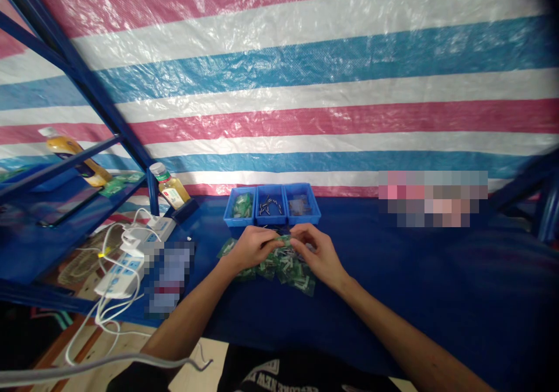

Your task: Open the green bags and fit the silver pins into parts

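Observation:
Both hands meet over a pile of small green packets (293, 268) on the blue table. My left hand (253, 247) pinches the left side of a small green packet (285, 240), while my right hand (318, 251) has its fingers closed on the right side of it. Just beyond the hands stand three blue bins in a row: the left bin (239, 223) contains green packets, the middle bin (271, 219) dark, thin pieces, and the right bin (303, 219) small clear packets or pieces too small to make out.
Left of the hands lie power strips (120, 275) with white cables. A bottle (173, 193) stands at the table's back left, near a blue metal frame (135, 147). Another bottle (78, 156) is farther left. A striped sheet (279, 112) hangs behind.

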### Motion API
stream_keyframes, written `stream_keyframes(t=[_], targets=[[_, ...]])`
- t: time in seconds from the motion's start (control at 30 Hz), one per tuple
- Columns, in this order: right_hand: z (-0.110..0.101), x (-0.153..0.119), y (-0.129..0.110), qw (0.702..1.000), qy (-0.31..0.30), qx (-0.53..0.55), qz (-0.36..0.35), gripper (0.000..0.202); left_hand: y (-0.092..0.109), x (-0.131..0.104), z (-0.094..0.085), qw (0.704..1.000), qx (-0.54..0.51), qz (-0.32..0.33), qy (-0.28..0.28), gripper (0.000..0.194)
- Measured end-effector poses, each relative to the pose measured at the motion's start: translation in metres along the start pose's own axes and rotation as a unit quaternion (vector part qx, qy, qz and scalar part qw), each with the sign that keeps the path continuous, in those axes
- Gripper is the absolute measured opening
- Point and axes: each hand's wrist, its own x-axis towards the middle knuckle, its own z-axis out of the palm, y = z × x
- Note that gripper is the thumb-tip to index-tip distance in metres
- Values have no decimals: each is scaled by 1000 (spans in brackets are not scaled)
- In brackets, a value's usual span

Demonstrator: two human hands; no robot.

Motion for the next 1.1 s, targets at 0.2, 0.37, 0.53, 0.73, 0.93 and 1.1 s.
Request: stream_keyframes(t=[0.2,0.37,0.53,0.73,0.93,1.1], targets=[[1,-1,-1,993,-34,-93,-57,21,-2,-1,-1,999,18,12,-35,46],[1,-2,-5,994,-4,-85,-62,27,2,0,-3,999,5,8,-32,34],[1,-1,-3,992,-18,-108,-67,13,1,1,-2,1000,-3,12,-3,34],[5,-5,3,977,-17,-175,-118,15,-4,-2,2,1000,-9,10,19,31],[3,-4,8,971,-20,-199,-128,17,-6,-1,6,999,-24,15,15,28],[3,-3,7,969,-16,-198,-150,12,-4,1,7,999,-39,27,24,26]])
